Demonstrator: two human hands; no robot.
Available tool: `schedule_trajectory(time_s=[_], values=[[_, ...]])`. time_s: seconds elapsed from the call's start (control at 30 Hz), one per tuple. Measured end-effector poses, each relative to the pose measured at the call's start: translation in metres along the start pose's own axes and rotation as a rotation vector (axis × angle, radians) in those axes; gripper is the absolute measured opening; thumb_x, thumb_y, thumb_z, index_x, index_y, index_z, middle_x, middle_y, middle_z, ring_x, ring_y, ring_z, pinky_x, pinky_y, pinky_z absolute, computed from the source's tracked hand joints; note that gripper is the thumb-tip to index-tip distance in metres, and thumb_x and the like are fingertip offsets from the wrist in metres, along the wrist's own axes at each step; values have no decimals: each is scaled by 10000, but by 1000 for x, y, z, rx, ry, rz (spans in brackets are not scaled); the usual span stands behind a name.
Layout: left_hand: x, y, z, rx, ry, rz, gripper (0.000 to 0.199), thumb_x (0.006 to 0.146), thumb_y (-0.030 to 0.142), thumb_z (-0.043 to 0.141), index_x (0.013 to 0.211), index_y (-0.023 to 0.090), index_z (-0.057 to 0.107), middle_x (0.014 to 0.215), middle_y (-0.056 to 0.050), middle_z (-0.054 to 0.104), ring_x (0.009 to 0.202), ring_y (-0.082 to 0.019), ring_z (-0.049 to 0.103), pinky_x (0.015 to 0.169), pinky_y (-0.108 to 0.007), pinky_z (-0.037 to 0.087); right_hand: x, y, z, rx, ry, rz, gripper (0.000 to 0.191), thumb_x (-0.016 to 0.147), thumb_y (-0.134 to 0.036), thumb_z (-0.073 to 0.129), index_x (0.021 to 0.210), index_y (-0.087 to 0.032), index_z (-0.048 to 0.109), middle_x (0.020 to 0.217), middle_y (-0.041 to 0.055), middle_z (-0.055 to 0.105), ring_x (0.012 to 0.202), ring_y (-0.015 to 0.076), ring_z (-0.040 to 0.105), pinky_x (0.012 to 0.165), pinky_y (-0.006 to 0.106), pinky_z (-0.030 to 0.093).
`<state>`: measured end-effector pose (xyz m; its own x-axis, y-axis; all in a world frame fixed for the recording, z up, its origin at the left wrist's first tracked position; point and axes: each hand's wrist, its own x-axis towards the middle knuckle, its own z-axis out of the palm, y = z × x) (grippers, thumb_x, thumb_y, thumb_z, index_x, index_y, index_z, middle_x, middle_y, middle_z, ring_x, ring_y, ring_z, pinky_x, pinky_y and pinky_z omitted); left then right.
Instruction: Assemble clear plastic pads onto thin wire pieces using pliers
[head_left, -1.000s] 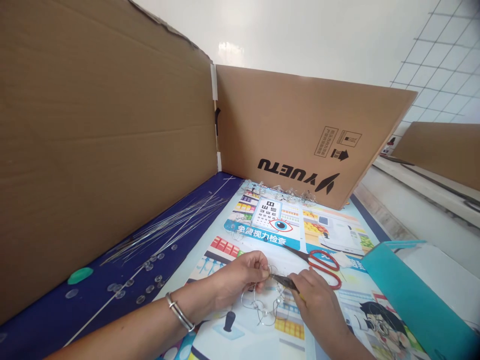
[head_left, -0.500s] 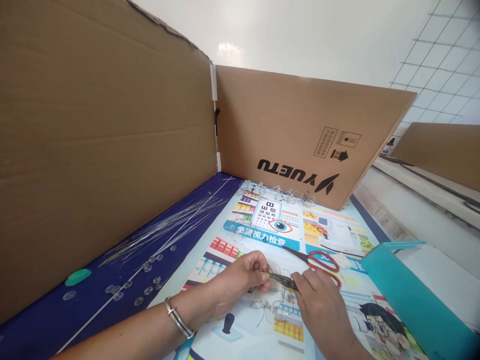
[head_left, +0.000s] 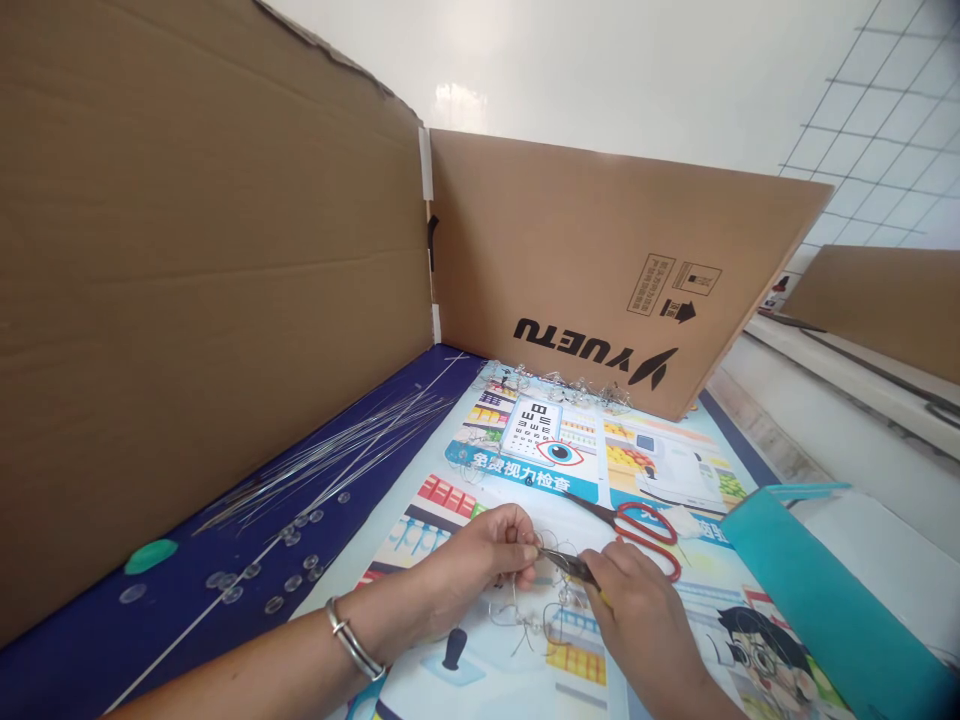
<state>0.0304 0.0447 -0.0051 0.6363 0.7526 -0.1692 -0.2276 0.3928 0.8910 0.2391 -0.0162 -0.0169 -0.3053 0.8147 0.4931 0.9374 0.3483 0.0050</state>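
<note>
My left hand (head_left: 491,555), with a silver bangle (head_left: 352,640) on its wrist, pinches a thin wire between thumb and fingers. My right hand (head_left: 637,610) is wrapped round a pair of pliers (head_left: 570,565), whose dark jaws point left and meet the wire at my left fingertips. Wire loops with clear beads (head_left: 534,625) hang or lie just below the pliers; whether they rest on the printed sheet is unclear. Red-handled scissors (head_left: 645,530) lie behind my right hand.
Straight wires (head_left: 352,450), loose clear beads (head_left: 292,583) and a green piece (head_left: 151,556) lie on the blue surface at left. Beaded wire pieces (head_left: 581,388) line the foot of the cardboard panel (head_left: 600,240). A teal folder (head_left: 825,590) is at right.
The beaded wire loops below the pliers have shifted slightly left and down. My right hand has turned a little, showing more of the pliers' yellowish handle. My left hand keeps its pinch.
</note>
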Motion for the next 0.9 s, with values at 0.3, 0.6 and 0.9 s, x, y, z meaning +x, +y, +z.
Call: schedule_trajectory(time_s=[0.3, 0.6, 0.9], values=[[2, 2, -4, 20, -17, -32, 100, 755, 182, 596, 792, 158, 506, 622, 11, 573, 549, -92, 522, 559, -217, 324, 0, 2, 0, 48, -25, -11, 205, 847, -171, 441, 997, -206, 575, 863, 52, 544, 879, 216, 492, 833, 375, 385], [2, 1, -3, 2, -22, -33, 131, 735, 166, 621, 782, 148, 501, 701, -5, 593, 549, -82, 533, 569, -216, 342, 5, 7, -3, -73, 42, -166, 245, 841, -111, 428, 1026, -138, 586, 786, 61, 526, 776, 192, 462, 713, 347, 363], [1, -1, -3, 0, -48, 10, 104, 764, 164, 601, 793, 154, 501, 728, -12, 609, 558, -77, 526, 574, -212, 345, 9, 4, -13, -217, 104, -239, 263, 842, -61, 408, 1016, -111, 599, 746, 63, 514, 735, 190, 427, 657, 353, 321]])
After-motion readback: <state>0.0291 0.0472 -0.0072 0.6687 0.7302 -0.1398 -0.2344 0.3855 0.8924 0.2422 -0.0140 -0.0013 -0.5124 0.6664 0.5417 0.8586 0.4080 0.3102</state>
